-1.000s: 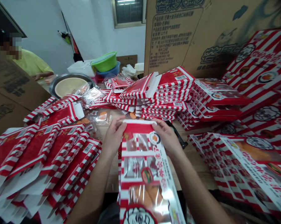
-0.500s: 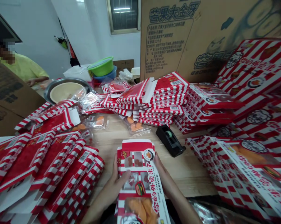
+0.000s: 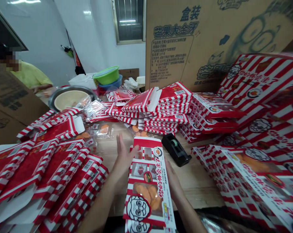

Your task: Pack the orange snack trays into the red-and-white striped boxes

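Observation:
I hold a long red-and-white striped snack box (image 3: 147, 181) upright over the wooden table (image 3: 200, 181), its clear windows showing orange snacks. My left hand (image 3: 123, 155) grips its upper left edge, thumb on the front and fingers stretched up beside it. My right hand (image 3: 172, 176) holds the right edge, its fingers mostly hidden behind the box. A black tape dispenser (image 3: 176, 149) lies just right of the box's top.
Flat striped cartons (image 3: 51, 168) fan out at left, and filled boxes (image 3: 246, 168) are stacked at right and behind (image 3: 166, 106). A big cardboard carton (image 3: 197, 38) stands at the back. Snack packets (image 3: 102, 127), a metal basin (image 3: 68, 97) and a person in yellow (image 3: 29, 74) are at far left.
My hands left the box's top flap and slid down to its sides. The box came toward me, then moved up and forward again, so its lower printed face now shows.

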The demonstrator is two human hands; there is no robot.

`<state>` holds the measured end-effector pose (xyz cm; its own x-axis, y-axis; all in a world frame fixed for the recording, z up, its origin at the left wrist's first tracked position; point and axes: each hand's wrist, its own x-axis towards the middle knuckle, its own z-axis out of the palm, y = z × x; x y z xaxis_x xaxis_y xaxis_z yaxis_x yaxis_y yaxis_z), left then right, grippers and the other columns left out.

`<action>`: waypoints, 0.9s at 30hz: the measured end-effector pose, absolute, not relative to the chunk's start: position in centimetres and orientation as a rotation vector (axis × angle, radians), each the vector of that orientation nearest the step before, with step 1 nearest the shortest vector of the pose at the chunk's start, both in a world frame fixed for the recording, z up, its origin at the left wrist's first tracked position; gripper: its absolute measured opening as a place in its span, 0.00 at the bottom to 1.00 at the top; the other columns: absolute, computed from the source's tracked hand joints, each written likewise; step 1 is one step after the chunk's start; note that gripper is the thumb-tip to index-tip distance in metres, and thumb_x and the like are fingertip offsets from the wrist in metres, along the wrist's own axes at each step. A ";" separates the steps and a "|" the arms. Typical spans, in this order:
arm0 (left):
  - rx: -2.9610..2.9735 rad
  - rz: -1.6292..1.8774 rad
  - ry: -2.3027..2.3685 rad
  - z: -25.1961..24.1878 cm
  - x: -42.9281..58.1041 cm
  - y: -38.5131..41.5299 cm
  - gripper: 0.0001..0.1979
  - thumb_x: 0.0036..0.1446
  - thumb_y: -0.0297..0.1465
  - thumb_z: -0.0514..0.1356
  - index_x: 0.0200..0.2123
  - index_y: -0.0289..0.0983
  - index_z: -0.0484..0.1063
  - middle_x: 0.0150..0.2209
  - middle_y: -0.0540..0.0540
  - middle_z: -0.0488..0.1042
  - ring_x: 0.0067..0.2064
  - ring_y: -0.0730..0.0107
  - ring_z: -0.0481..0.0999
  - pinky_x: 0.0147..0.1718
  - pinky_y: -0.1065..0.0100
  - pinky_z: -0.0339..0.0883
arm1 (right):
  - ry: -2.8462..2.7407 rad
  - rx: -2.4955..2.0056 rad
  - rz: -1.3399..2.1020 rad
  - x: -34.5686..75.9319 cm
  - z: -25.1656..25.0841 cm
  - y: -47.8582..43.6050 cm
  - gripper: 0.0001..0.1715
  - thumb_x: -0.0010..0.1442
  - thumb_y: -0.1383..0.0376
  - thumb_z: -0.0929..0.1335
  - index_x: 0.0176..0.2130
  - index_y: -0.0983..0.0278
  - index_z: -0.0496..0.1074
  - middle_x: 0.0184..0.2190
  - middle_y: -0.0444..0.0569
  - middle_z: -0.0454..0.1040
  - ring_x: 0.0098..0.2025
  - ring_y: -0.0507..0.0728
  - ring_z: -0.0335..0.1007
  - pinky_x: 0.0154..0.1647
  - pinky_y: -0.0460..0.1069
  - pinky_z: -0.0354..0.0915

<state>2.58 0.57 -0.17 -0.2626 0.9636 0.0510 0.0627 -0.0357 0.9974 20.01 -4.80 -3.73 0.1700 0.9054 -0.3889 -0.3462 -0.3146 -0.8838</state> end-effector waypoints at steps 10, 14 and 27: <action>1.756 1.670 1.425 7.3 3.9 13.7 0.13 0.51 0.25 0.60 0.42 0.38 0.71 0.47 0.47 0.74 0.58 0.58 0.65 0.61 0.53 0.46 | -0.873 -1.278 0.956 23.5 -1.3 -3.6 0.23 0.50 0.52 0.70 0.44 0.61 0.71 0.51 0.53 0.70 0.55 0.62 0.64 0.60 0.59 0.54; 1.834 1.773 1.431 9.0 3.5 8.2 0.17 0.55 0.30 0.59 0.49 0.36 0.67 0.56 0.41 0.66 0.61 0.60 0.58 0.62 0.56 0.44 | -0.974 -1.059 0.990 23.2 1.3 -4.5 0.31 0.51 0.55 0.72 0.53 0.55 0.65 0.56 0.51 0.66 0.57 0.61 0.62 0.59 0.59 0.55; 0.653 1.789 1.506 3.8 0.2 6.6 0.11 0.59 0.33 0.56 0.45 0.39 0.70 0.45 0.46 0.71 0.46 0.67 0.72 0.42 0.65 0.69 | -0.395 -1.239 0.895 25.0 3.9 -3.5 0.25 0.49 0.59 0.71 0.48 0.56 0.71 0.46 0.41 0.75 0.40 0.54 0.73 0.32 0.44 0.70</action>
